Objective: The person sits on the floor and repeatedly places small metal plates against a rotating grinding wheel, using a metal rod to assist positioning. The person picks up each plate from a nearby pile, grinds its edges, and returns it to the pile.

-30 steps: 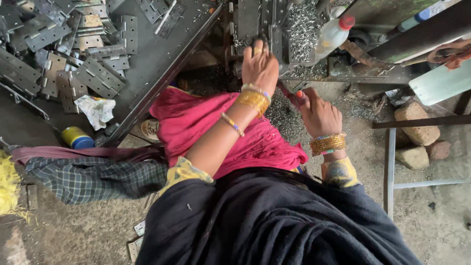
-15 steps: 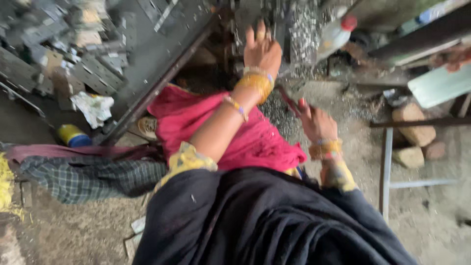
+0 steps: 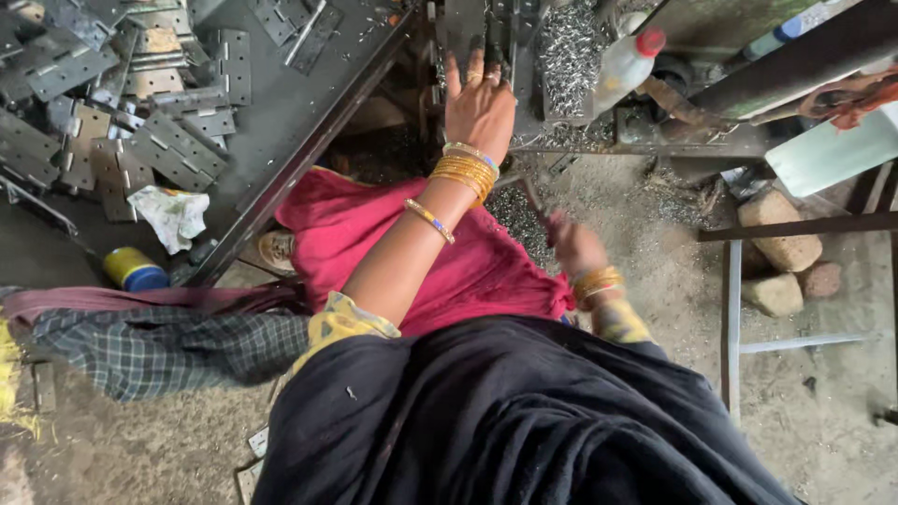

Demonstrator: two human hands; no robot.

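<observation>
Two hands | left hand fingers spread flat on machine bed | right hand blurred, grip unclear

We see our left hand laid flat, fingers spread, on the grey metal machine bed beside a heap of shavings, while our blurred right hand grips a thin dark rod slanting up towards the bed.

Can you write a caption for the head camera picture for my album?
A person's left hand reaches to a metal machine while the blurred right hand grips a thin handle, grey metal hinges piled nearby.
</observation>
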